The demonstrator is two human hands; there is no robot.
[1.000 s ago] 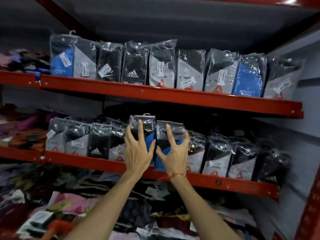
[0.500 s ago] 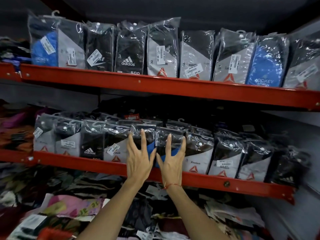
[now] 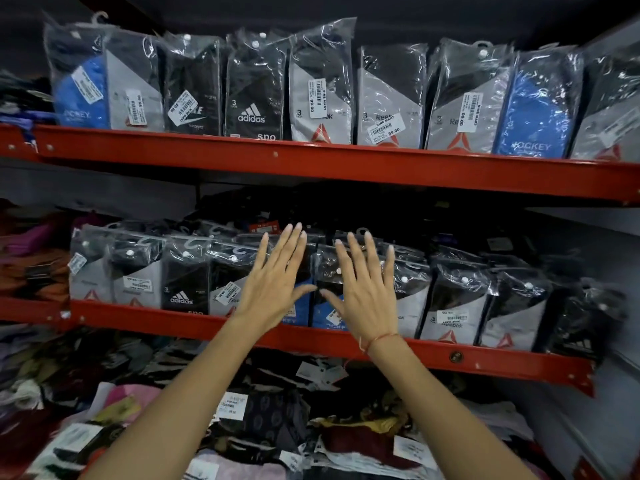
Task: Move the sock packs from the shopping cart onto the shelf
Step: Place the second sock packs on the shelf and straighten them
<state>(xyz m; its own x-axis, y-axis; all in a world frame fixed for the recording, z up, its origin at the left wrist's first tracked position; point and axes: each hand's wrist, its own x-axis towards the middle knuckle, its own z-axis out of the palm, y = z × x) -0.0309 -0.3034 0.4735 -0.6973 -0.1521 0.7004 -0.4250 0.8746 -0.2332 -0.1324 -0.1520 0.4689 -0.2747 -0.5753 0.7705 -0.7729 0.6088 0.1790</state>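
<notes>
Two black-and-blue sock packs (image 3: 320, 308) stand side by side in the middle of the lower red shelf (image 3: 502, 363), within a row of plastic-wrapped sock packs. My left hand (image 3: 277, 285) lies flat in front of the left pack, fingers spread, holding nothing. My right hand (image 3: 369, 289) is spread flat over the right pack, a red thread around its wrist. Both palms face the packs; whether they touch them I cannot tell. The shopping cart is out of view.
The upper red shelf (image 3: 311, 161) carries a full row of sock packs (image 3: 322, 84). Below the lower shelf lies a heap of loose packaged garments (image 3: 263, 420). Folded clothes (image 3: 31, 265) fill the shelves at the left. A grey wall closes the right side.
The two blue packs, held up above the row a second ago, now stand down in the row. Both hands have let go and opened flat. The view has come closer to the shelf.
</notes>
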